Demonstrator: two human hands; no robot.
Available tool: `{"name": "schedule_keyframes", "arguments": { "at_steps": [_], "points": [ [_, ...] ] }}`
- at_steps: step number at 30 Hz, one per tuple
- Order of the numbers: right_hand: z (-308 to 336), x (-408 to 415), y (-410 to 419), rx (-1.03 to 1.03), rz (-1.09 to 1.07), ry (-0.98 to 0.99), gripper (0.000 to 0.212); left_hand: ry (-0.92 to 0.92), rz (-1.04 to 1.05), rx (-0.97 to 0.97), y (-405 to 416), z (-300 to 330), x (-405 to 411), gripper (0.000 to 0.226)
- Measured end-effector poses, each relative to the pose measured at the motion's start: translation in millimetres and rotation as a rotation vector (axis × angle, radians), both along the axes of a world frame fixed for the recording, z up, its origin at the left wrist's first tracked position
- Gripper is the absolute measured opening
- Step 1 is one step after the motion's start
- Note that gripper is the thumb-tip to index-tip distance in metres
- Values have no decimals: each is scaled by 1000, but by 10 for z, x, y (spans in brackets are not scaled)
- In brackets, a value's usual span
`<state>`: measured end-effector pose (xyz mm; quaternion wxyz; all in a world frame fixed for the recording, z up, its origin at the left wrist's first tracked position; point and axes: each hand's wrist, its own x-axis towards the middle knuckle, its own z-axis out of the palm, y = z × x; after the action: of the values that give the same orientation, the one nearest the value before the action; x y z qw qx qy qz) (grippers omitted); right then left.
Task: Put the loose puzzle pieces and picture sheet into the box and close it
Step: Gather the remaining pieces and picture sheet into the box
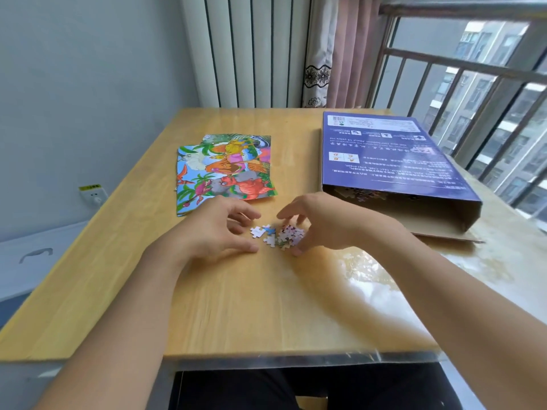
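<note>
A small heap of loose puzzle pieces (278, 234) lies in the middle of the wooden table (236, 297). My left hand (219, 226) hovers just left of the heap, fingers loosely curved, thumb tip on the table. My right hand (319, 223) curls round the right side of the heap, fingertips touching the pieces. The colourful picture sheet (222, 170) lies flat behind my left hand. The purple puzzle box (393, 161) lies at the right, its near end open with the flap (438, 223) down and pieces visible inside.
A wall socket (94, 195) sits low on the left wall. Behind the table stand a white radiator (245, 48) and a pink curtain (340, 51). A barred window (473, 84) runs along the right. The table's right part shines with glare.
</note>
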<state>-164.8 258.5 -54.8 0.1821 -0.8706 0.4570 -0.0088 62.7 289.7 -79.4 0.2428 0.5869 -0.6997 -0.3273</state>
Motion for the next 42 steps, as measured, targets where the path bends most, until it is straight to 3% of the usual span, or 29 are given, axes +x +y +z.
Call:
{"name": "schedule_keyframes", "arguments": {
  "at_steps": [6,11,17,23,29,32,35,39,42],
  "points": [
    [60,40,-3,42,13,8,44,-101,6,-49,-40,11,-177,31],
    [81,97,-52,72,1,34,26,-152,-43,23,-114,88,-201,16],
    [144,126,-66,136,-17,67,29,-84,-145,85,-183,120,-207,30],
    [94,63,-48,144,-43,-7,32,-39,-64,56,-130,83,-178,38],
    [39,-48,-4,133,-63,-89,21,-151,-92,52,-95,206,-217,36],
    [32,-114,58,193,-119,-236,14,-190,-86,11,-72,239,-260,34],
    [21,-185,167,271,-243,-567,10,-210,-75,-72,-42,197,-283,29],
    [62,-444,242,430,-613,-1126,9,-263,-57,-263,-19,132,-281,22],
    [57,-742,218,497,-859,-1280,10,-228,19,-377,-54,134,-263,24]
  ]
}}
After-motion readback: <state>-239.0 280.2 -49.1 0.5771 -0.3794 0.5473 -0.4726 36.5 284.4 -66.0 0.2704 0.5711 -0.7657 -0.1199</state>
